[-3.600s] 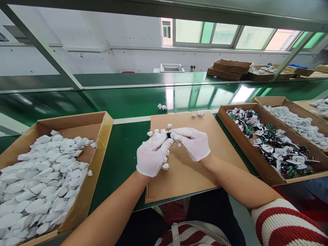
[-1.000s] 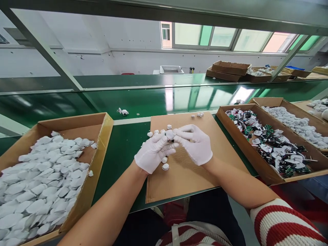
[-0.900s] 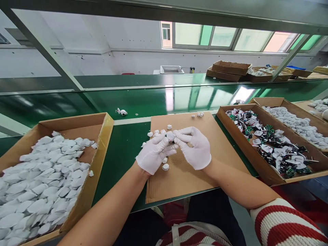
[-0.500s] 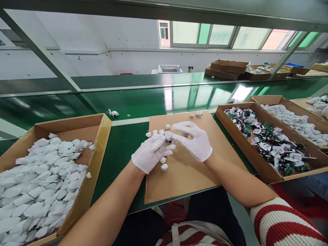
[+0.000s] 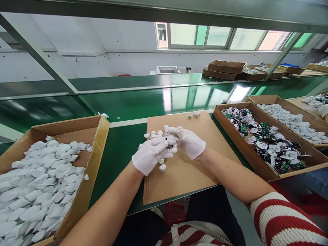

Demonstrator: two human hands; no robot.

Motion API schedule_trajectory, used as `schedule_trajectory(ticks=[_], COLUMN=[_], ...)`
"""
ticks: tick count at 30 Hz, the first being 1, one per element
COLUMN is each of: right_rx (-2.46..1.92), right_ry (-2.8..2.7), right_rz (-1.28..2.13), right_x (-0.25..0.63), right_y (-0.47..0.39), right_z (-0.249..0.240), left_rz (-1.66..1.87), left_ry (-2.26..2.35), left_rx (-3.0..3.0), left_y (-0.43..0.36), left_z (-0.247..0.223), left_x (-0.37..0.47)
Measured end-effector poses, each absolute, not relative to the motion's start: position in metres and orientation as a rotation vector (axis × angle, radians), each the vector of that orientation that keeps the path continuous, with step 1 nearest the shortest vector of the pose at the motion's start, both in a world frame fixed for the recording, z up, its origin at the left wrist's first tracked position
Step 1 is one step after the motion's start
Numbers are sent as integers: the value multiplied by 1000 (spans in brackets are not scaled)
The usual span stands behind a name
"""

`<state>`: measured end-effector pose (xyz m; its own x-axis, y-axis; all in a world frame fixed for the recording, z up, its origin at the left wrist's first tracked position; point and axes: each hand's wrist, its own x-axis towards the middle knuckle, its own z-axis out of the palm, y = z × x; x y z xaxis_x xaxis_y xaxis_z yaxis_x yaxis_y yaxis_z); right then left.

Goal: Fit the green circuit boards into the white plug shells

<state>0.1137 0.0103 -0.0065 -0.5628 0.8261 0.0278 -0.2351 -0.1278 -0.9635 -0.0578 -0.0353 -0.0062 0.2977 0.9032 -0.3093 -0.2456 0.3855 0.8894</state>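
Note:
Both hands wear white gloves and meet over a sheet of brown cardboard (image 5: 184, 184). My left hand (image 5: 151, 155) is closed, pinching a small white round part (image 5: 171, 140) between thumb and fingers. From the right, my right hand (image 5: 191, 142) has its fingers bent together onto the same part; the fingertips partly cover it. Something dark shows beneath the part, too small to make out. Several white round pieces (image 5: 153, 134) lie just beyond my left hand, and another white round piece (image 5: 162, 167) lies on the cardboard below it.
At left stands a cardboard box (image 5: 104, 136) of white shell-like pieces. On the right, a box (image 5: 230, 147) holds circuit boards with wires and white parts; beyond it is a box of white pieces (image 5: 292, 119). A green belt (image 5: 128, 102) runs behind. Another person's hand (image 5: 324, 111) shows at far right.
My right hand's fingers have drawn together and closed in on the part in my left hand. A white item on the green belt has shifted left, behind the left box's corner.

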Motion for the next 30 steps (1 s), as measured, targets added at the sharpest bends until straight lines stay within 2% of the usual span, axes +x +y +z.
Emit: schedule_trajectory(ticks=[8,13,15,18,22,30], right_rx=[-809,-905,-873,-879,-782,-724], right_ry=[-1469,-1693,-1748,-1814,-1994,-1938], right_rz=[1385,684,518,448,556,295], right_x=[120,121,118,115,118,122], right_y=[11,7,2,-3,-2,6], right_z=[-1,-2,-4,-4,3,-1], left_rz=[980,1029,1043,1057,1064,995], left_ry=[924,878,889,911,939,846], left_rx=[844,815,822,836,842,857], left_y=[-33,-36,-39,-41,-42,-41], left_z=[-5,-1,2,4,4,7], left_x=[-57,-59,-59,-56,-53,-55])
